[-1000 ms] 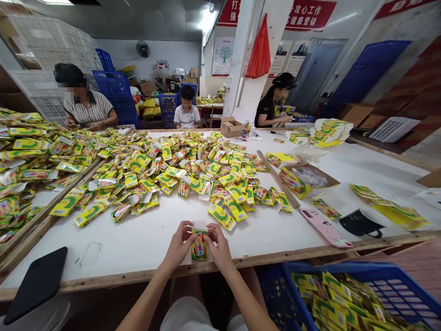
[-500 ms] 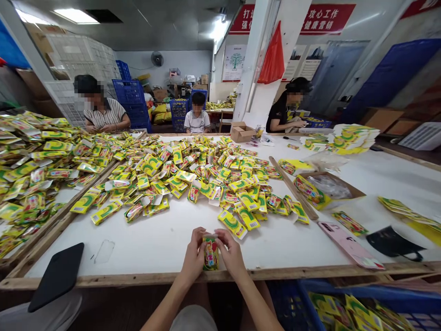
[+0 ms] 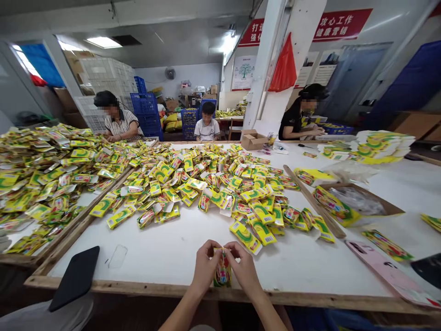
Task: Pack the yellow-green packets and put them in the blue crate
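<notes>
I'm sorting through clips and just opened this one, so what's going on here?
The left hand and right hand hold a small yellow box by its upper end, near the edge of a white table. Their fingers hide whether its flap is closed. Beyond lies a loose heap of similar boxes; a black phone-like device rests at the left.

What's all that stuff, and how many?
wood-edged flat table: one, white, front
printed oblong cardboard packets: countless, yellow-green, heaped on table
held cardboard packet: one, yellow-green, near edge
flat rounded slab: one, black, front left
flat phone-like slab: one, pink, front right
open cardboard carton: one, brown, far edge
hanging plastic bag: one, red, on white pillar
plastic crates: several, blue, back left
people: three, differently coloured tops, beyond table
left hand and right hand: one each, bare, on held packet
</notes>
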### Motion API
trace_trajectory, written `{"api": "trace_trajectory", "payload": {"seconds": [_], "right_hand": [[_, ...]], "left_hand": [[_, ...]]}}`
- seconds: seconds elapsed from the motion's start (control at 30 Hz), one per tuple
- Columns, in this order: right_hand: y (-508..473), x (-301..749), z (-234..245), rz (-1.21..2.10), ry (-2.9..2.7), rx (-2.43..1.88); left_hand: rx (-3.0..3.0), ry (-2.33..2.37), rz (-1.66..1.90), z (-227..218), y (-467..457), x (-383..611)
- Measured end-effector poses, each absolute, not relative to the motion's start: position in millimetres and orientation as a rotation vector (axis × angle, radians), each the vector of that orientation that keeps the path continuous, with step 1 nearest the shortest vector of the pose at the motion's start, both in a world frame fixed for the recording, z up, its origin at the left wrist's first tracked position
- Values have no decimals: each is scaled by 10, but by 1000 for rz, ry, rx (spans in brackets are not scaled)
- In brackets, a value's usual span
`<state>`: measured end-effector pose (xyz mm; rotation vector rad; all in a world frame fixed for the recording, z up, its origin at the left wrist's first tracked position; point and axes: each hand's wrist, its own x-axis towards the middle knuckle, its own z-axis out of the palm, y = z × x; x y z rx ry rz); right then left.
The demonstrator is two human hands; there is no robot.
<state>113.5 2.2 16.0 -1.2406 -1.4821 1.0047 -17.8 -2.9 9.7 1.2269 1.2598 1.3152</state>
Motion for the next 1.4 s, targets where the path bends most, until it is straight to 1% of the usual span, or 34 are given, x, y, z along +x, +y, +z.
{"api": "trace_trajectory", "payload": {"seconds": [0.17,0.47,0.73,0.97,1.13,1.23,1.4], "right_hand": [[9,1144,123,1093,-1452,-1228],[140,1162,-1,1242,-1348,-1150],[52,1166,117,1220,-1395,-1179],[51,1198,96,1245,-1397,-1125],[76,1177,102,1285,-1360,-1152],[76,1152,110,1244,-1333,-1180],[35,1176,97,1203,-1373,-1195]], "left_hand": [[1090,1152,1340,35,-46,-181],[1111,1159,1289,-3,-109,-208],[1155,1143,1268,9,-109,-257],[1120,1143,1259,21,-79,-286],[923,1140,1288,128,-55,-177],[804,1141,1283,172,-71,-112],[923,1143,1291,70,-110,-177]]}}
